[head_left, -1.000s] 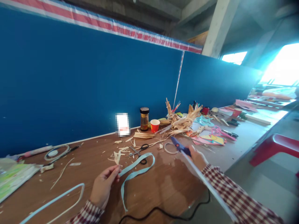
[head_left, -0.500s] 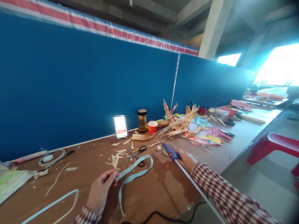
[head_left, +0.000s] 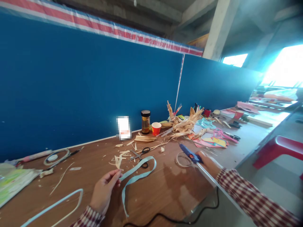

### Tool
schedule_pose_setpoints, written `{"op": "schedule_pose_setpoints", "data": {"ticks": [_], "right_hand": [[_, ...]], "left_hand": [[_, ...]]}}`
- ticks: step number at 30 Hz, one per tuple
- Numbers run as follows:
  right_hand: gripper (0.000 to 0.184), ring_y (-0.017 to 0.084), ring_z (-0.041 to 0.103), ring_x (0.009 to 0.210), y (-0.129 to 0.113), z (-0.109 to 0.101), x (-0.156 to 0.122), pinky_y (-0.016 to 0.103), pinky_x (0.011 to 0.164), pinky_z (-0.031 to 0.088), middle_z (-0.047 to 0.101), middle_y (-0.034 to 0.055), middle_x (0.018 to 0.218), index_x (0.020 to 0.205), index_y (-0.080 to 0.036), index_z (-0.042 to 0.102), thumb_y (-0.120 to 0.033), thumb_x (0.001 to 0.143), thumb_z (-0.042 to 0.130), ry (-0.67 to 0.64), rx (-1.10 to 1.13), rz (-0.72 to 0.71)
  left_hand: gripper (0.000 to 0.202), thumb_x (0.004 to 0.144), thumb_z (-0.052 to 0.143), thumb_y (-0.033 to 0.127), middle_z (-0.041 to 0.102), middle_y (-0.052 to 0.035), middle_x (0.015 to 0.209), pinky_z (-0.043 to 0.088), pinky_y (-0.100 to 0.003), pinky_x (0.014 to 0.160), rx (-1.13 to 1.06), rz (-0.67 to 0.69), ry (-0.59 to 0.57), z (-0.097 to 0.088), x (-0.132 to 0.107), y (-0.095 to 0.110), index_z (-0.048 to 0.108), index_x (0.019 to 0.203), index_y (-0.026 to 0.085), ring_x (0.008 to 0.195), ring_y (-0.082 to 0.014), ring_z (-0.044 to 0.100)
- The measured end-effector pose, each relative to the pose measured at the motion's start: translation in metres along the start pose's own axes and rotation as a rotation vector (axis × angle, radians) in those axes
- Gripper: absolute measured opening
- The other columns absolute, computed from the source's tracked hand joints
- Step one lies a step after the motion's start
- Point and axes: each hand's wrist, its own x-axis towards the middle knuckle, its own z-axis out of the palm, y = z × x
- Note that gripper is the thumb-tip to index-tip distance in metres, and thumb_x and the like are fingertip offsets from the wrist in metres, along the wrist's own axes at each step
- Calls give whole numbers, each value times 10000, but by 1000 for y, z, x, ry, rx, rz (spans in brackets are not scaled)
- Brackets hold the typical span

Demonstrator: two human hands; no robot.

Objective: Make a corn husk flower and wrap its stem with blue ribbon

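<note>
My left hand (head_left: 106,189) is closed in a pinch on one end of a light blue ribbon (head_left: 139,177), beside some pale husk scraps (head_left: 117,160). The rest of the ribbon loops over the brown table. At the right, my right hand (head_left: 208,163) grips a blue glue gun (head_left: 188,153), held above the table with its nozzle toward the upper left. A long whitish stick (head_left: 214,179) runs back from the gun along my forearm. Under the gun lies a clear ring (head_left: 179,163), perhaps a tape roll. Scissors (head_left: 145,150) with black handles rest just behind the ribbon.
A dark-lidded jar (head_left: 145,122), a red paper cup (head_left: 156,128) and a heap of dry husks (head_left: 184,125) stand along the blue partition (head_left: 90,78). A black cord (head_left: 187,223) hangs at the front edge. A red stool (head_left: 281,146) is at the right.
My right hand has moved the glue gun to the right, away from the ribbon. The clear ring shows more fully. My left hand still pinches the ribbon.
</note>
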Motion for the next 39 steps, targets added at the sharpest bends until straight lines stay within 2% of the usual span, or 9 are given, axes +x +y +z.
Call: {"op": "schedule_pose_setpoints", "data": {"ticks": [4,7,10,12,14,17,23,32,39], "right_hand": [[105,166,512,599,-22,0,-5,283,594,382,551,29,672,841,-207,453,-283,770,466,98,108,56],[144,145,495,507,-58,19,-5,267,515,383,516,9,606,811,-207,460,-334,756,495,160,315,102],[253,120,472,467,-103,48,-4,250,454,403,488,11,644,943,-189,447,-403,809,443,44,697,8],[316,108,460,474,-132,68,-2,246,445,427,460,-6,660,1008,-190,398,-452,833,401,-104,954,-57],[331,93,458,472,-156,88,1,235,438,434,453,-16,655,951,-181,406,-491,844,365,-204,1115,-72],[353,72,446,452,-180,113,8,213,420,425,450,-22,630,848,-166,420,-510,854,339,-260,1235,-67],[380,54,413,401,-192,139,13,181,372,386,452,-41,588,896,-154,425,-519,861,325,-334,1242,-58],[386,53,414,411,-190,140,6,164,368,372,450,-38,593,883,-158,431,-527,857,323,-367,1178,-35],[393,51,406,404,-190,142,9,159,362,365,447,-40,583,867,-161,437,-536,852,320,-382,1127,-34]], "left_hand": [[398,501,777,346,654,-8,719,463,-150,513,-45,9,12,1,0,-2,661,820,138,563,-68,537],[385,512,772,344,650,-4,709,457,-149,496,-67,20,21,2,0,-3,660,819,141,544,-63,532],[356,524,766,343,638,6,662,452,-148,491,-86,30,29,1,0,-4,660,800,143,529,-60,528],[341,533,761,343,634,6,653,450,-147,492,-83,42,33,1,0,-4,660,787,140,526,-58,527],[335,541,756,346,633,1,647,448,-152,491,-76,60,29,0,2,-5,660,780,133,527,-62,530],[328,557,742,359,626,-3,629,442,-162,479,-51,95,29,-2,6,-7,660,773,127,516,-69,528],[308,584,712,384,624,-4,612,448,-192,494,26,144,42,-5,9,-9,669,758,133,511,-85,527],[246,650,658,368,595,16,534,408,-193,485,168,213,12,-7,8,-11,675,742,141,473,-86,510],[247,615,681,364,595,18,537,425,-205,479,125,181,16,-2,4,-4,670,713,137,458,-90,513]]}}
